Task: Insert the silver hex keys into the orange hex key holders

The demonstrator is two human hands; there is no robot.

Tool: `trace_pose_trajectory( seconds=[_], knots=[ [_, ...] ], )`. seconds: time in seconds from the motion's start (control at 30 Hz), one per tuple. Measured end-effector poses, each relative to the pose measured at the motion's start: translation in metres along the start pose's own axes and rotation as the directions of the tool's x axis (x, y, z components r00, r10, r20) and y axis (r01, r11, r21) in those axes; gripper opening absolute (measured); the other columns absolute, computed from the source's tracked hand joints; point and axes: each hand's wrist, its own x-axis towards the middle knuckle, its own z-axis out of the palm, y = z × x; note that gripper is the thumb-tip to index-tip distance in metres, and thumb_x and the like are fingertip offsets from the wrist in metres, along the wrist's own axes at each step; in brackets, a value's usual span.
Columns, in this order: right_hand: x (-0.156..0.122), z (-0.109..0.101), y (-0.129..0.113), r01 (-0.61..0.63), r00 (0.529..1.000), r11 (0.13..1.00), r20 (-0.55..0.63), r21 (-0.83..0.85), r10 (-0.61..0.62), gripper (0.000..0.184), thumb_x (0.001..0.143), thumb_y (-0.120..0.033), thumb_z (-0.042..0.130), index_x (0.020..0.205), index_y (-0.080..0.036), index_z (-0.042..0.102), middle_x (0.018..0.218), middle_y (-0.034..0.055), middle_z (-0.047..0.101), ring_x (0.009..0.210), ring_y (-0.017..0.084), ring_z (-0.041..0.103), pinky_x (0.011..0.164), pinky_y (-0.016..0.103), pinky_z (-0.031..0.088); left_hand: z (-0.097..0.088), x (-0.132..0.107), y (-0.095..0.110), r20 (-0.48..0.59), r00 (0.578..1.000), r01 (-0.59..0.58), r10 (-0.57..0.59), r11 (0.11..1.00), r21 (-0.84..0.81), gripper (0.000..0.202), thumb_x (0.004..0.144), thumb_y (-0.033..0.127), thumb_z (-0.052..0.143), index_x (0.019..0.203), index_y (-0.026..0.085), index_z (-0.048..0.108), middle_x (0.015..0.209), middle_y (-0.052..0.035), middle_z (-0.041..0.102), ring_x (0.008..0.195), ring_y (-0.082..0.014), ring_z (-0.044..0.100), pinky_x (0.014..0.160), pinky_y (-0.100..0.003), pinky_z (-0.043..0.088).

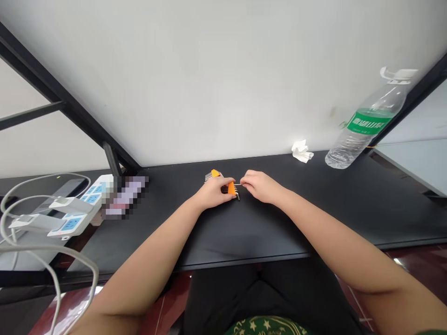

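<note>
Holding the orange holder (pixel 231 188) in my left hand (pixel 213 192), low over the middle of the desk (pixel 223 237), in front of my body. Left fingers: closed around the holder, thumb on the far side, the others partly covering it. One orange end shows beyond the knuckles, with a row of slim metal bars (pixel 208 177) beside it; the other end shows between thumb and forefinger, with short dark hex keys (pixel 237 190) sticking out to the right.

Right hand (pixel 260 186): just beside the left, fingertips pinched together on a thin metal rod (pixel 238 184). The rod spans the small gap between the holder and my right fingers; its right end is hidden in the pinch. I cannot tell how deep its left end sits in the holder, nor whether the holder touches the desk.

Surroundings: at the right rear of the desk, a clear plastic bottle (pixel 370 124) with a green label and white handle, looking tilted in this wide view. Near it, to the left, a crumpled white tissue (pixel 302 151) by the pale wall (pixel 223 83). Well to my left, a white power strip (pixel 94 197) with blue sockets, two plugs seated, and pale cables (pixel 70 250) looping toward me. Beside it, a flat item (pixel 126 197), blurred out.
</note>
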Motion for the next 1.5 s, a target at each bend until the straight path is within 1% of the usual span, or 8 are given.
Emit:
trace_pose_trajectory(
  seconds=[0.2,0.33,0.57,0.87,1.1,1.2,1.33,1.5],
  knots=[
    [-0.001,0.003,-0.006,0.044,0.999,0.999,0.004,-0.019,-0.044,0.024,0.1,-0.009,0.051,0.097,-0.017,0.074,0.1,0.008,0.064,0.08,0.017,0.058,0.075,0.031,0.046,-0.001,0.0,0.009,0.026,0.995,-0.1,0.098,0.994,0.048,0.032,0.082,0.036,0.073,0.112,0.025,0.073,0.09,-0.0018,0.071,0.087,-0.0216,0.064,0.081,-0.035,0.052],
    [0.003,0.015,-0.01,-0.014,0.997,0.976,-0.067,0.218,0.029,0.02,0.091,-0.007,0.056,0.1,-0.019,0.069,0.099,0.0047,0.065,0.081,0.015,0.061,0.077,0.03,0.049,0.002,0.001,0.012,-0.004,0.986,-0.164,0.164,0.985,0.059,0.025,0.081,0.039,0.078,0.099,0.023,0.076,0.097,-0.006,0.069,0.101,-0.0257,0.063,0.09,-0.038,0.052],
    [0.008,0.024,0.007,-0.251,0.96,0.737,0.063,0.627,0.274,0.009,0.09,-0.02,0.058,0.095,-0.021,0.065,0.083,-0.001,0.068,0.072,0.015,0.063,0.068,0.028,0.05,0.003,0.001,0.009,-0.091,0.989,-0.117,0.119,0.993,0.022,0.045,0.079,0.041,0.083,0.121,0.026,0.076,0.114,-0.0077,0.069,0.109,-0.0257,0.065,0.098,-0.04,0.054],
    [0.007,0.013,-0.005,-0.148,0.975,0.913,-0.097,0.38,0.199,0.014,0.085,-0.014,0.061,0.085,-0.02,0.074,0.092,0.0023,0.068,0.074,0.014,0.058,0.073,0.03,0.046,0.005,0.0,0.006,-0.123,0.984,-0.13,0.131,0.991,0.017,0.045,0.078,0.041,0.084,0.119,0.025,0.075,0.102,-0.0057,0.072,0.096,-0.0228,0.068,0.09,-0.037,0.057],
    [0.007,0.013,0.005,-0.302,0.951,0.629,0.183,0.716,0.249,0.022,0.089,-0.04,0.068,0.093,-0.02,0.075,0.077,0.0001,0.067,0.061,0.012,0.055,0.06,0.028,0.043,0.002,-0.001,0.011,-0.115,0.98,-0.169,0.165,0.985,-0.027,0.042,0.08,0.04,0.082,0.118,0.024,0.075,0.106,-0.0063,0.073,0.099,-0.0227,0.068,0.09,-0.036,0.057],
    [0.007,0.005,0.01,-0.329,0.944,0.71,0.188,0.623,0.272,0.028,0.091,-0.047,0.067,0.092,-0.02,0.076,0.073,-0.0004,0.065,0.06,0.013,0.053,0.059,0.028,0.041,0.0,-0.002,0.012,-0.092,0.983,-0.164,0.161,0.986,-0.024,0.045,0.081,0.043,0.08,0.122,0.024,0.074,0.104,-0.0056,0.074,0.097,-0.0223,0.069,0.09,-0.037,0.057],
    [0.004,-0.011,0.021,-0.287,0.951,0.945,-0.07,0.156,0.3,0.018,0.095,-0.03,0.062,0.089,-0.02,0.075,0.092,0.0043,0.07,0.082,0.017,0.062,0.077,0.031,0.045,-0.001,-0.002,0.01,-0.05,0.993,-0.102,0.104,0.994,0.03,0.051,0.082,0.043,0.078,0.128,0.023,0.071,0.101,-0.0049,0.075,0.093,-0.0223,0.07,0.089,-0.037,0.058],
    [0.003,-0.016,0.029,-0.383,0.912,0.905,0.077,-0.188,0.402,0.015,0.091,-0.032,0.07,0.101,-0.02,0.073,0.115,0.0092,0.068,0.093,0.021,0.065,0.075,0.03,0.046,0.001,-0.002,0.005,-0.01,0.996,-0.086,0.087,0.995,0.053,0.051,0.083,0.037,0.074,0.131,0.022,0.069,0.116,-0.0067,0.075,0.104,-0.0242,0.071,0.096,-0.037,0.058]
  ],
)
